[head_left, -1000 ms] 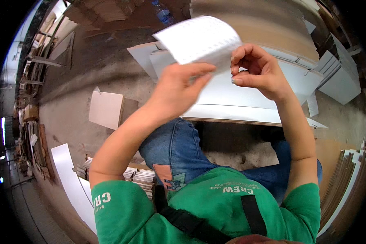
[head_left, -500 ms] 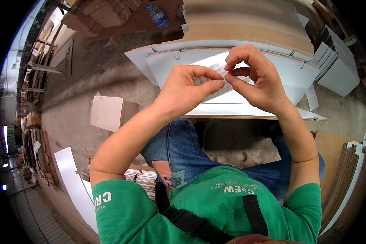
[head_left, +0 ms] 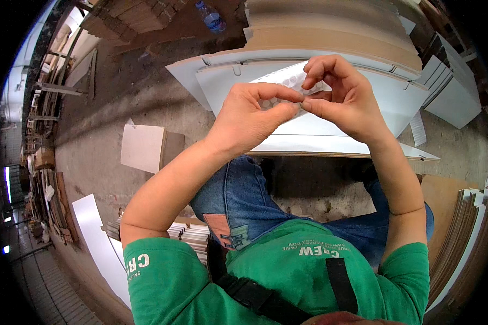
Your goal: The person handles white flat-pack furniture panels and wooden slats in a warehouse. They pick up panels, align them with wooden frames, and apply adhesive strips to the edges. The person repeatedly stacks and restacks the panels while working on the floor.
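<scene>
Lowered since earlier, the thin round-dotted sheet is pinched in left fingers; right fingers curl, grip unclear

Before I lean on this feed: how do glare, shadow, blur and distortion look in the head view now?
Head view: left hand and right hand fairly sharp; dotted sheet bright, pale against the white panels; deep shadow below them; straight edges bend toward the rim, corners black.
</scene>
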The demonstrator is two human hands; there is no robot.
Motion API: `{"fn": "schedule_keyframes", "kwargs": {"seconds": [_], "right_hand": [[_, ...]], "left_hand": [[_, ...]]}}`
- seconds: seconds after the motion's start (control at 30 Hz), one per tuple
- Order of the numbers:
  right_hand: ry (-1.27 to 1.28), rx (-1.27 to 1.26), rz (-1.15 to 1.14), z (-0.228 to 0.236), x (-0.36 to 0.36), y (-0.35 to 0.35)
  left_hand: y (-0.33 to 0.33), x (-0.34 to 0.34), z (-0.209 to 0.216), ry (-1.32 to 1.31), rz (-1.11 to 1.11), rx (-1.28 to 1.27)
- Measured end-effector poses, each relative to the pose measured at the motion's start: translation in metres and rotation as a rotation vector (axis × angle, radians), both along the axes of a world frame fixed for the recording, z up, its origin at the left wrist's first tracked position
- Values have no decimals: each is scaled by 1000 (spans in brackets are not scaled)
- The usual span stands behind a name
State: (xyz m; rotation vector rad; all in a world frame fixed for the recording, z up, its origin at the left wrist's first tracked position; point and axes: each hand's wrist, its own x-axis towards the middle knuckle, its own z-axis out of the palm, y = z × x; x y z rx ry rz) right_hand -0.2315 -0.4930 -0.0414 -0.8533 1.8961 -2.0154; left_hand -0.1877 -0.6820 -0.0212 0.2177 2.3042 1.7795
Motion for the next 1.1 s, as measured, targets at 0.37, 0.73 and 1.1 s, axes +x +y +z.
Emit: {"fn": "schedule_keyframes", "kwargs": {"seconds": [0.37, 0.73, 1.1], "right_hand": [[338, 113, -197, -4, 5, -8], [30, 438, -372, -109, -67, 53], [850, 1044, -564, -185, -97, 104]], "left_hand": [[-6, -8, -5, -185, 78, -158], [-128, -17, -69, 376, 785, -679], [-182, -73, -194, -16, 1036, -541]]}}
